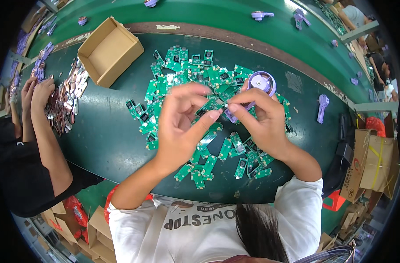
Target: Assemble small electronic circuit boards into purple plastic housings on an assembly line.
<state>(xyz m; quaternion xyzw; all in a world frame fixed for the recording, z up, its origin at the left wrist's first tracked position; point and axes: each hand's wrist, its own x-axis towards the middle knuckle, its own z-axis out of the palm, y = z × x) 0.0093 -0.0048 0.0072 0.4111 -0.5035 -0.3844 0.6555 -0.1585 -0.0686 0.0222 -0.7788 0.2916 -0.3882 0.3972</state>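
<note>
Over the pile of green circuit boards, my left hand grips one green circuit board by its edge, between thumb and fingers. My right hand is closed around a purple handheld fan, whose round head shows beyond the fingers. Part of its purple handle shows below the right fingertips. The right thumb and forefinger pinch near a small white piece at the board's right end; whether it is joined to the board I cannot tell. My fingers hide much of the handle.
An open cardboard box stands at the back left. Beside a co-worker's arms lies a heap of small metallic and white parts. Another purple fan part rests at the right. More purple fans lie on the green conveyor belt beyond the table's ledge.
</note>
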